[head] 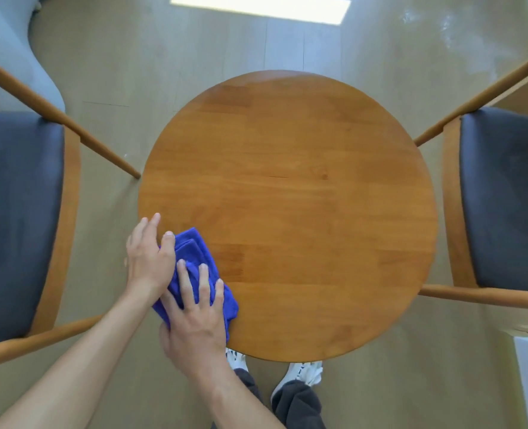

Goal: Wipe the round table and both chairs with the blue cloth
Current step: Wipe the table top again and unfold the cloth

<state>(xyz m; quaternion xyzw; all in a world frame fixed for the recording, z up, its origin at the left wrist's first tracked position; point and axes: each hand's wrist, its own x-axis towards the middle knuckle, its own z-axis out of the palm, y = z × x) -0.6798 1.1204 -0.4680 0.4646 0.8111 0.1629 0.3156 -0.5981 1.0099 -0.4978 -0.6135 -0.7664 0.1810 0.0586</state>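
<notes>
I see the folded blue cloth (199,270) at the round table's (303,196) seven o'clock edge, soft and light, best pressed flat: my right hand (196,314) presses it with straight fingers, left hand (149,258) resting relaxed alongside.

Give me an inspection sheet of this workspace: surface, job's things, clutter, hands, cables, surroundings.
Surface: round wooden table, bare apart from the cloth.
Job's things: blue cloth, folded, lying at the table's near-left edge; left chair and right chair, dark seats on wooden frames, one each side of the table.
Clutter: nothing seen.
Hands: left hand rests at the table's edge with its thumb on the cloth; right hand presses flat on the cloth, fingers spread.
Cables: nothing seen.
Surroundings: pale wood floor with a sunlit patch; white shoes by the table's near edge.
</notes>
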